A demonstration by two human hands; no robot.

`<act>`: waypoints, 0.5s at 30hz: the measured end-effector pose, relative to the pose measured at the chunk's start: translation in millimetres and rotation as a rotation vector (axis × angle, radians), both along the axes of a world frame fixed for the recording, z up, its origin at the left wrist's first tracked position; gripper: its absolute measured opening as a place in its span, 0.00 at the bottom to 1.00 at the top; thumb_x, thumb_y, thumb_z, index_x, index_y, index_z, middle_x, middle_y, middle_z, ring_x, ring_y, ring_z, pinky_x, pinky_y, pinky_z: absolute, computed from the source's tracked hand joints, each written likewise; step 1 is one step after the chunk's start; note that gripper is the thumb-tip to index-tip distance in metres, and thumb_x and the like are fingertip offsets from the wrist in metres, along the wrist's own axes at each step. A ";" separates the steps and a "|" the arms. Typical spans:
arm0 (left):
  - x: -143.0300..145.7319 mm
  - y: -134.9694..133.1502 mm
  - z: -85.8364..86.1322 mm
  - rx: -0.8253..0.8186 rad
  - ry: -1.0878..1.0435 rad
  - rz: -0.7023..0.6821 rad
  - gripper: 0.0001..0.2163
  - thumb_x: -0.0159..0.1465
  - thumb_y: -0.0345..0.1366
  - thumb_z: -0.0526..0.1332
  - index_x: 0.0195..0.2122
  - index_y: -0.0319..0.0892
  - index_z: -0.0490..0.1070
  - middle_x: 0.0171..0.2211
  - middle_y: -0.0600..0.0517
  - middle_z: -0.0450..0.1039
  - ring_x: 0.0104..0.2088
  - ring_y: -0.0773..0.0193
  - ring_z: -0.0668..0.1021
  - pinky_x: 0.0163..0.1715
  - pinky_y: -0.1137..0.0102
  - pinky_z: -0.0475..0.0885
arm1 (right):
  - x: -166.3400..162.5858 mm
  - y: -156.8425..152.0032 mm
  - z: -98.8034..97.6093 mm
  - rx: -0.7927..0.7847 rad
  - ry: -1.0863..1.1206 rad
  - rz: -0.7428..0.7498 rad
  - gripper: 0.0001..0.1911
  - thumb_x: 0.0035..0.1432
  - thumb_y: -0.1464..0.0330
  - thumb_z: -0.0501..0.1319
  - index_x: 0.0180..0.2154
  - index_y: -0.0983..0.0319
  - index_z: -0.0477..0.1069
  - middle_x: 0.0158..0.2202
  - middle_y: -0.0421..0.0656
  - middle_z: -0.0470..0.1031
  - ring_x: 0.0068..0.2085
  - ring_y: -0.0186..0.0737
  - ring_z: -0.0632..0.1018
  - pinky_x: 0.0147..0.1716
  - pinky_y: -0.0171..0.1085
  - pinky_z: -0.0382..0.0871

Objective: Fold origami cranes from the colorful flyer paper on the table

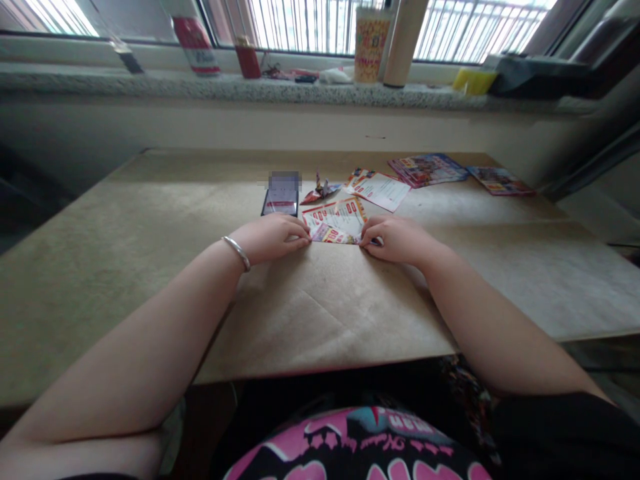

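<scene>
A printed paper sheet (pixel 336 212) lies on the table in front of me, its near edge folded up in a strip that shows a coloured side. My left hand (pixel 277 238) pinches the left end of that fold, a silver bangle round the wrist. At the right end, my right hand (pixel 395 238) pinches the fold between thumb and finger. Just beyond the sheet sits a small folded paper figure (pixel 321 191) in printed colours. To its left a phone (pixel 281 199) with a lit screen is close behind my left hand.
Loose printed sheets (pixel 383 190) lie behind my right hand. Farther right are a stack of colourful flyers (pixel 429 169) and another flyer pile (pixel 500 180). On the stone windowsill (pixel 300 92) stand a patterned cup (pixel 371 47), a tall cylinder (pixel 404 43) and a red-and-white container (pixel 196 45).
</scene>
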State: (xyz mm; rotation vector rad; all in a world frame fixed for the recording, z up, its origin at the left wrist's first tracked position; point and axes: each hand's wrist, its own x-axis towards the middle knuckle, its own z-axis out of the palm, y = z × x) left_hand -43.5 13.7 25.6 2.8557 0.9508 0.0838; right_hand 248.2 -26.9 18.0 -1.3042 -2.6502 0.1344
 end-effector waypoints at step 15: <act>24.8 -15.7 -16.5 0.398 0.045 -0.057 0.12 0.67 0.39 0.53 0.36 0.41 0.75 0.36 0.48 0.76 0.36 0.61 0.77 0.34 0.69 0.69 | -15.3 -4.7 -3.9 0.135 -0.043 -0.042 0.09 0.58 0.66 0.58 0.38 0.58 0.77 0.39 0.44 0.78 0.42 0.44 0.74 0.38 0.39 0.62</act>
